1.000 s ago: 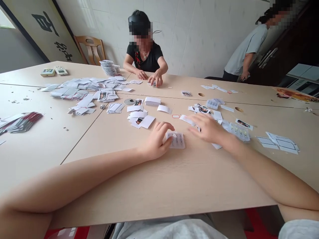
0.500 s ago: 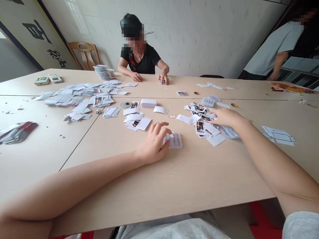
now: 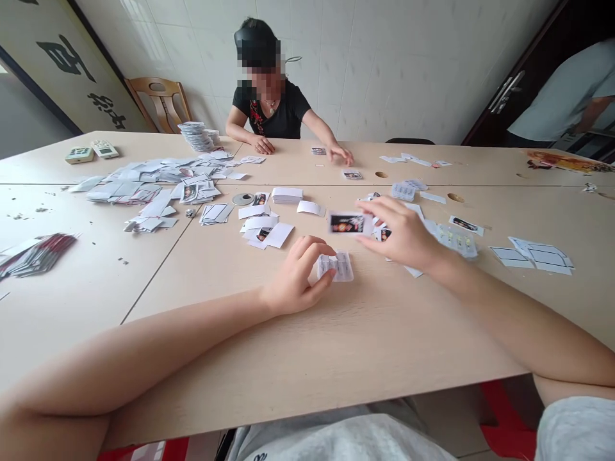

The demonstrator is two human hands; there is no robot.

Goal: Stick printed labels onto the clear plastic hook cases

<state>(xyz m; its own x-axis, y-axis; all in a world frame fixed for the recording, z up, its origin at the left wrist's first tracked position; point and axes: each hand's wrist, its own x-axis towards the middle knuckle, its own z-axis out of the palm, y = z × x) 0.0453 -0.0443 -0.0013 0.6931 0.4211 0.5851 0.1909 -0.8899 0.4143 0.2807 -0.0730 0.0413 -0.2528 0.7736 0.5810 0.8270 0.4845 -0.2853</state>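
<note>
On the printed card of white stock with a black panel (image 3: pixel 346 223), we can see an orange-red picture and white marks like lettering, too blurred for us to read. Large dark brush-style characters stand on the pale framed panel (image 3: pixel 79 70) beyond the desk's far-left corner; we cannot read them with certainty. Our grey shirt (image 3: pixel 336 442) bears a small dark mark, cut off by the frame.

The card is a small rectangle with a pale border, raised above the middle of the pale wood-grain desk (image 3: pixel 312 346). Our right hand (image 3: pixel 408 230) pinches its right end between thumb and fingers. Just nearer the desk's front edge lies the clear plastic compartmented tray (image 3: pixel 343 269), flat, with small dark items inside. Our left hand (image 3: pixel 298 275) curves over its left end, thumb and forefinger apart; how firmly it grips, we cannot tell.

Loose white and black-printed cards (image 3: pixel 262 229) lie to the left, towards the desk's far edge. A broad heap of white paper pieces (image 3: pixel 139 176) spreads farther left. At the far edge sits a person in a black top (image 3: pixel 288 109), one hand stretched out near a small printed box (image 3: pixel 352 175).
</note>
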